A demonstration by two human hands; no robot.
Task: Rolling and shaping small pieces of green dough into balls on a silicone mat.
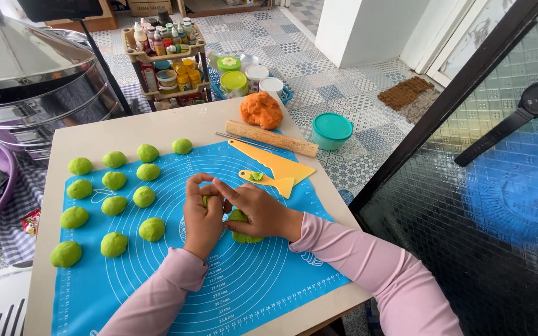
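Observation:
My left hand and my right hand meet over the middle of a blue silicone baking mat. Together they pinch a small piece of green dough between the fingertips. A larger lump of green dough lies on the mat under my right palm, partly hidden. To the left, several rolled green dough balls sit in rows on the mat. Both arms wear pink sleeves.
An orange dough lump, a wooden rolling pin and two yellow plastic scrapers lie at the table's far right. A teal lidded tub, a rack of small bottles and a metal steamer stand beyond.

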